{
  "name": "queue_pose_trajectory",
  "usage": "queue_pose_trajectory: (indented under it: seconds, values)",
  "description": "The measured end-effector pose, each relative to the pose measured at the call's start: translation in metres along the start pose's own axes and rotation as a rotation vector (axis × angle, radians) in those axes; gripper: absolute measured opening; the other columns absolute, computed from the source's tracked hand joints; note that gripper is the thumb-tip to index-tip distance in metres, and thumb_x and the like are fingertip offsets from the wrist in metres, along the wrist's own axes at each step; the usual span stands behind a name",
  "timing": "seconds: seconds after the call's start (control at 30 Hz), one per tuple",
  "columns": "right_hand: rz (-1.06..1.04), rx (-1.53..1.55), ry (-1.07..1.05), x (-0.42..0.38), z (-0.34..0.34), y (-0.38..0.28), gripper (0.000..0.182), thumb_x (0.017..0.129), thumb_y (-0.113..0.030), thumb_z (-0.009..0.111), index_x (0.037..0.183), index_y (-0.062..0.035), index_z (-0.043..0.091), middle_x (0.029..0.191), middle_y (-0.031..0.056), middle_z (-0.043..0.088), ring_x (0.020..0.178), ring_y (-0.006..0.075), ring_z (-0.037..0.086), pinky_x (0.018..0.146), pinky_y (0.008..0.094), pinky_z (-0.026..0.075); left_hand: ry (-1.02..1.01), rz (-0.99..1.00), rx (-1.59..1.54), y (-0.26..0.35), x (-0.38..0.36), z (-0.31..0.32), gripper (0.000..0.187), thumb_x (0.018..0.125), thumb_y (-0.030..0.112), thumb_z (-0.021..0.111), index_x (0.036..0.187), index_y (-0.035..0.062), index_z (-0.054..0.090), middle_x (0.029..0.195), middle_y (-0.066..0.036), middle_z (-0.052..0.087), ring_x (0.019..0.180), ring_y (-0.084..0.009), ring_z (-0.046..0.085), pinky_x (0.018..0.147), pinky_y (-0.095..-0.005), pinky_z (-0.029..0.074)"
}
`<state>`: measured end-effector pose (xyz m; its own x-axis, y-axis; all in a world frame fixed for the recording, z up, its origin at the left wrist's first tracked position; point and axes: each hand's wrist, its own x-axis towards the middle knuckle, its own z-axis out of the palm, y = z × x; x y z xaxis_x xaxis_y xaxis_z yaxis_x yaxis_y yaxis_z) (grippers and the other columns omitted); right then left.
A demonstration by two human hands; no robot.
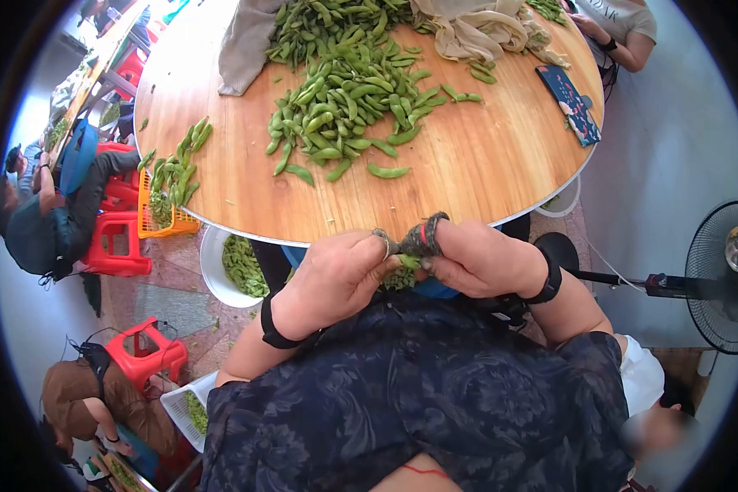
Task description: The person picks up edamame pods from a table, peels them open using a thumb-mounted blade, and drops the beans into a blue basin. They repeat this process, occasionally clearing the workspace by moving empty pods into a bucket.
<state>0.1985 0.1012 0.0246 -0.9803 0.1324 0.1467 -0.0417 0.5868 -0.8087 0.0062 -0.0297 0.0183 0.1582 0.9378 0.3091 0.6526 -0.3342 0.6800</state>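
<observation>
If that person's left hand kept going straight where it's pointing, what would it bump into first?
The left hand would probably push into the green pod first, then the right hand just across from it. Depth is hard to judge here.

Held pod (408,261): showing bright green, partly hiding.
Pod's spot: sitting pinched, right between left hand (340,271) and right hand (484,258)!

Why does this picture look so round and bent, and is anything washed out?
Head view: probably a very wide lens, given the black curved border and the fan appearing to lie sideways; head view: glare whitens the upper left of the wooden table; head view: the left hand, right hand and piled green pods look reasonably sharp.
</observation>
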Motion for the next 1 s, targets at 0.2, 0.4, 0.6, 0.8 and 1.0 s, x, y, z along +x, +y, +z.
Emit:
queue_pose_trajectory:
  seconds: [0.2,0.4,0.6,0.8,1.0]
  values:
    - [0.466,0.812,-0.221,0.009,-0.008,-0.011,0.017,0.094,-0.011,0.051,0.109,-0.0062,0.045,0.085,0.0050,0.062,0.048,0.0083,0.051,0.041,0.0229,0.039,0.026,0.176,0.154,-0.001,-0.005,0.000,0.022,0.069,0.005,0.068,0.075,0.0065,0.046,0.069,-0.008,0.048,0.062,-0.0269,0.053,0.053,-0.0377,0.043]
    - [0.536,0.823,-0.273,0.023,-0.003,-0.019,0.020,0.091,-0.012,0.055,0.105,-0.0066,0.042,0.083,0.0064,0.062,0.046,0.0091,0.050,0.040,0.0223,0.038,0.053,0.222,0.168,0.001,-0.011,-0.001,0.024,0.068,0.006,0.069,0.074,0.0065,0.046,0.066,-0.008,0.046,0.059,-0.0262,0.052,0.053,-0.0368,0.043]
    - [0.176,-0.207,-0.295,0.019,0.008,-0.020,0.030,0.086,-0.019,0.060,0.094,-0.0020,0.037,0.059,0.0197,0.053,0.060,0.0424,0.057,0.053,0.0488,0.045,0.060,0.079,-0.007,-0.003,-0.036,-0.026,0.022,0.073,0.012,0.075,0.074,0.0057,0.053,0.064,-0.008,0.051,0.056,-0.0267,0.053,0.050,-0.0368,0.042]
    - [0.266,-0.517,0.097,0.042,-0.015,-0.004,0.019,0.085,-0.015,0.059,0.095,-0.0031,0.048,0.076,0.0185,0.056,0.067,0.0365,0.059,0.057,0.0431,0.048,0.413,-0.524,0.271,-0.025,-0.112,-0.060,0.035,0.071,0.001,0.063,0.106,-0.0002,0.057,0.080,-0.011,0.060,0.064,-0.0240,0.058,0.057,-0.0321,0.047]
    - [0.155,-0.858,0.081,0.079,-0.010,0.013,0.017,0.083,-0.009,0.056,0.097,-0.0033,0.048,0.086,0.0172,0.057,0.061,0.0336,0.059,0.054,0.0413,0.049,0.443,-0.482,0.503,-0.018,-0.111,-0.063,0.024,0.077,0.001,0.062,0.101,-0.0007,0.061,0.086,-0.014,0.063,0.072,-0.0256,0.060,0.065,-0.0322,0.048]
